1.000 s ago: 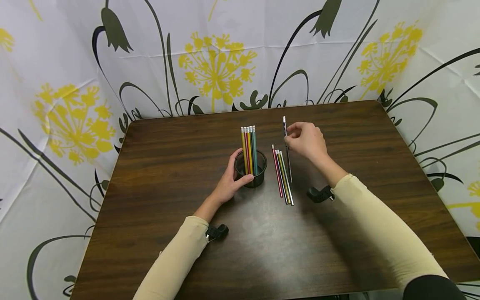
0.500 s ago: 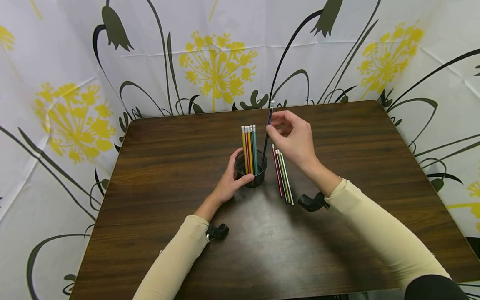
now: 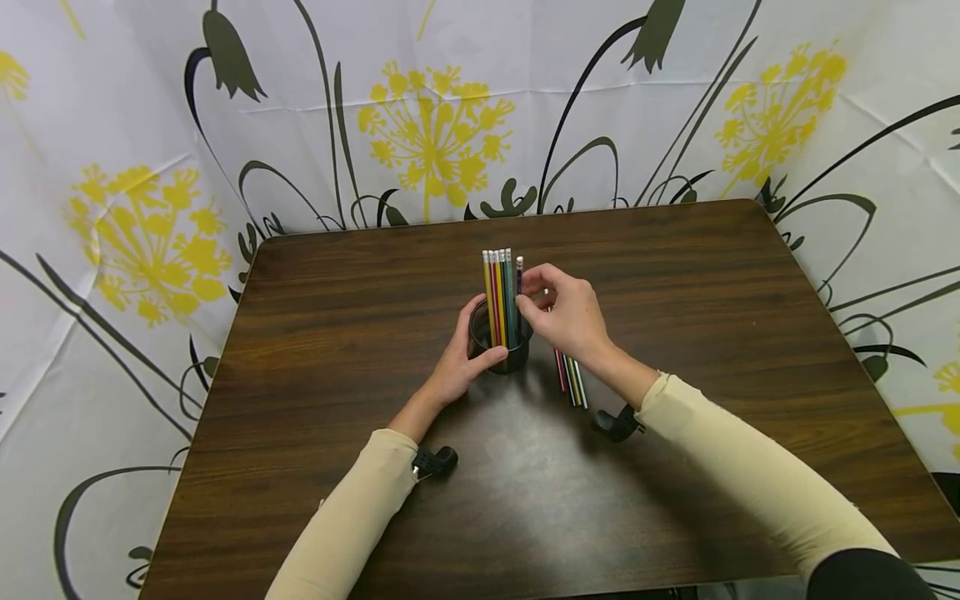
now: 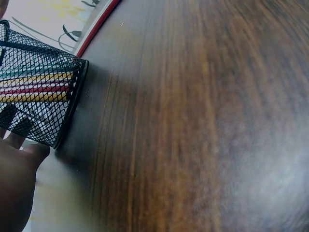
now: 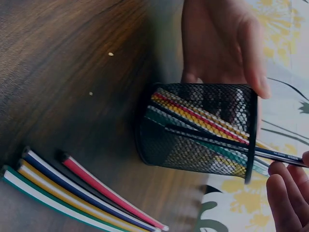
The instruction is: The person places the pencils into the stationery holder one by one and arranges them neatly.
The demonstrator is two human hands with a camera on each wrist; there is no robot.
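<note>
A black mesh pencil cup (image 3: 513, 360) stands upright on the table, with several pencils (image 3: 498, 300) in yellow, red and teal inside, eraser ends up. My left hand (image 3: 456, 363) grips the cup from the left, its thumb at the near side of the rim. Between thumb and fingers my right hand (image 3: 568, 310) pinches a dark pencil (image 3: 519, 283) near its upper part. In the right wrist view that dark pencil (image 5: 277, 155) reaches down inside the mesh cup (image 5: 203, 130), beside the other pencils.
Several loose pencils (image 3: 572, 383), among them red, yellow and dark ones, lie on the wooden table (image 3: 337, 308) right of the cup, partly hidden below my right hand. Small pale specks (image 5: 110, 54) dot the tabletop. A flower-patterned cloth (image 3: 465, 50) hangs behind the far table edge.
My right hand has carried the dark pencil leftward from beside the loose pencils, over the cup, then down into it. My left hand keeps its grip on the cup.
</note>
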